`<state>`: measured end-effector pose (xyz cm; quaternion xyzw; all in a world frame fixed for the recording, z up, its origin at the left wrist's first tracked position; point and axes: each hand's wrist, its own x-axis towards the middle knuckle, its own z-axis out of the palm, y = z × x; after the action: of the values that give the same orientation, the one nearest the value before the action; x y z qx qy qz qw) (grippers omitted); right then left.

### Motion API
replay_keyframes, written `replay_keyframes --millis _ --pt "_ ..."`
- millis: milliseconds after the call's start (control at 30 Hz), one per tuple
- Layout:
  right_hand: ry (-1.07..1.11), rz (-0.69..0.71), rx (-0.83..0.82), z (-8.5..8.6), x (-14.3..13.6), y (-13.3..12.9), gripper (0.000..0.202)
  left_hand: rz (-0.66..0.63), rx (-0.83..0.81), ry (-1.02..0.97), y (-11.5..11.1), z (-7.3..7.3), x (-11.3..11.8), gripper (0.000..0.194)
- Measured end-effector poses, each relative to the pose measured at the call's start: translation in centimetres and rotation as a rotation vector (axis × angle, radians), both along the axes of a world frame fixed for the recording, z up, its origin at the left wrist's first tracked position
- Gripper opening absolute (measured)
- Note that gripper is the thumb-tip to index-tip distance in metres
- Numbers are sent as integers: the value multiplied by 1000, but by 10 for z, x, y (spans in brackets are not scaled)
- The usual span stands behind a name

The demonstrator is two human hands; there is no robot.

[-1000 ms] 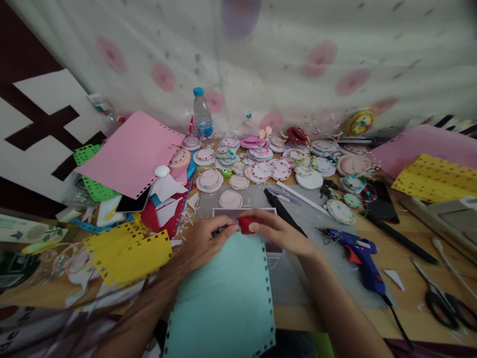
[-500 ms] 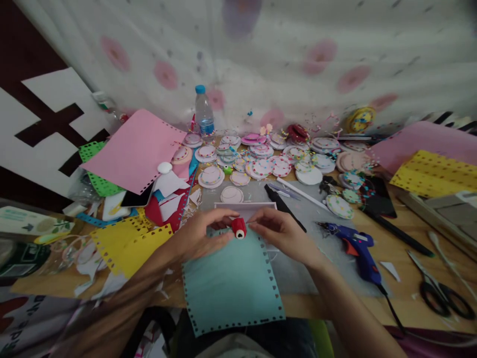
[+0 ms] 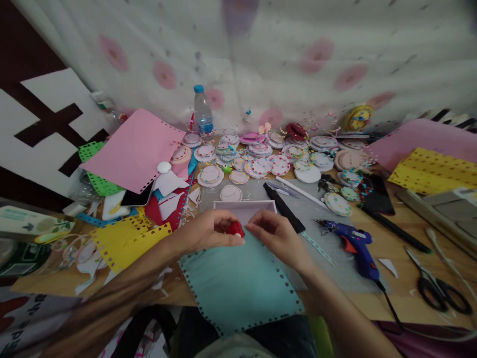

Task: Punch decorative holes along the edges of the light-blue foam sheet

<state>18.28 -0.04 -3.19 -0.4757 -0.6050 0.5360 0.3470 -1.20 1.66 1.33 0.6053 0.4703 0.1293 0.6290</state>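
Note:
A small red punch (image 3: pixel 235 228) with a white button sits between the thumb and fingers of my left hand (image 3: pixel 214 229). Just right of it, my right hand (image 3: pixel 274 231) pinches the upper edge of a light blue-green sheet (image 3: pixel 242 286). The sheet hangs over the table's front edge and has small holes punched along its borders. Behind my hands lies a shallow white tray (image 3: pixel 244 205), partly covered by them. A narrow punched strip (image 3: pixel 318 248) of the same colour lies right of my right hand.
A blue glue gun (image 3: pixel 354 243) and scissors (image 3: pixel 436 283) lie at the right. Several layered paper discs (image 3: pixel 258 167) fill the back, beside a water bottle (image 3: pixel 203 112). A pink sheet (image 3: pixel 136 149) and yellow punched paper (image 3: pixel 130 243) are at the left. A black cutter (image 3: pixel 285 209) lies behind the tray's right side.
The red punch has turned and shifted slightly left with my left hand. The sheet has swung, its lower right corner now further right. The narrow strip has come into view.

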Motion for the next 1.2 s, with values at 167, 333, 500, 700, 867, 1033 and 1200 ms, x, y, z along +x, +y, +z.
replay_keyframes --millis 167,333,500,700,867,1033,1200 --pt "71 -26 -61 -6 -5 3 33 -22 -164 -35 13 1 3 21" --pt "94 -88 -101 -10 -3 6 36 -110 -145 -5 29 1 9 18" --pt "102 -147 -133 -11 0 3 37 -67 -79 8 28 -5 17 25" --pt "17 110 -80 5 6 18 36 -88 -35 -20 23 -6 21 23" --pt "31 466 -199 18 11 38 41 -79 30 -15 26 -7 18 20" --pt "87 468 -280 15 8 43 51 -41 33 -16 26 -5 16 26" --pt "69 457 -146 18 1 44 43 -25 103 21 25 -4 16 29"
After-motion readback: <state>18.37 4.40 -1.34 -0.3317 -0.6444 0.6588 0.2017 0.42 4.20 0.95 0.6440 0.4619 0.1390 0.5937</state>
